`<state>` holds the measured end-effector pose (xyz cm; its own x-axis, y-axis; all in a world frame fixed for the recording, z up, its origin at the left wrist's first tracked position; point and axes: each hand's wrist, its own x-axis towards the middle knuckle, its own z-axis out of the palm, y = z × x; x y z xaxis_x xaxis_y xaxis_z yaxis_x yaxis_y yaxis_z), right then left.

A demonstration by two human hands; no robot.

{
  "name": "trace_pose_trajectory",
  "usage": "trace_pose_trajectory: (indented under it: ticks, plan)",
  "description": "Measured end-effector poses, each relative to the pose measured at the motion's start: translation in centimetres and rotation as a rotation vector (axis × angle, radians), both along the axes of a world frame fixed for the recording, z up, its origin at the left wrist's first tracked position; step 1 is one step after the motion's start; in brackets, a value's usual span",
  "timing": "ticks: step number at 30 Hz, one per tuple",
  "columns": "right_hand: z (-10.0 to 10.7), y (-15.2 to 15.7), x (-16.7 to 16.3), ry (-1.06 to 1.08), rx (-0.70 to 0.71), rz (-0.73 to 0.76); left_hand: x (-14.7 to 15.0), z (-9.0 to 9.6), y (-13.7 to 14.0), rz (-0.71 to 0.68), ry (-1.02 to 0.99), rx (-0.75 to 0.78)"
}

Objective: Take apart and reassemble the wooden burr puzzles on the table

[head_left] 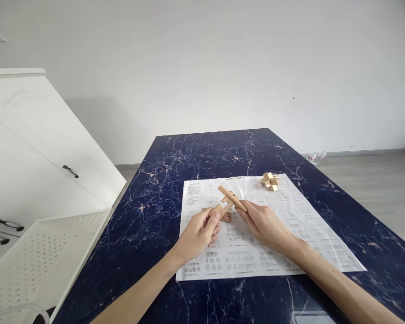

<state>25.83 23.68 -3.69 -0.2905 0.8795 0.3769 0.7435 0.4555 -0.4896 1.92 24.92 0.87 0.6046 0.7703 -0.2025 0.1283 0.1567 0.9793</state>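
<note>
My left hand (197,231) is closed on a notched wooden puzzle piece (220,209), with the thumb on top. A longer wooden puzzle bar (226,192) with a dark spot is pinched in my right hand (268,225). The two pieces meet or overlap at the notched end; whether they are locked together I cannot tell. Another wooden piece (229,217) shows just behind my left fingers, partly hidden. Beneath both hands is a printed sheet (256,258) of small diagrams. At its far right corner stands an assembled wooden burr puzzle (270,182).
The dark blue marbled table (209,155) reaches toward a pale wall. To the left are a white cabinet (37,135) with black handles and a perforated white panel (33,256). Clear plastic bottles (316,157) appear beyond the table's right edge. A phone-like object (312,317) lies at the near edge.
</note>
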Motion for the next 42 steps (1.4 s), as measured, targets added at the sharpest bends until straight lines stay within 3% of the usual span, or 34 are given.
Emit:
trace_pose_trajectory:
  ticks: [6,11,28,37,42]
  plan:
    - [0.2,-0.2,-0.1,-0.032,0.047,0.0,-0.1,-0.2,0.3,-0.019,-0.027,-0.026]
    - [0.4,-0.8,-1.4,-0.079,0.096,0.131,0.3,0.2,0.2,-0.055,-0.031,-0.004]
    - [0.8,-1.0,-2.2,-0.091,0.273,0.11,0.8,0.2,-0.4,0.048,0.028,0.183]
    - [1.2,-1.5,-2.7,-0.128,0.401,0.065,1.0,-0.2,-0.6,0.115,0.134,0.54]
    - [0.7,-1.6,-2.9,-0.169,0.411,0.035,0.7,-0.7,-0.4,0.103,0.148,0.627]
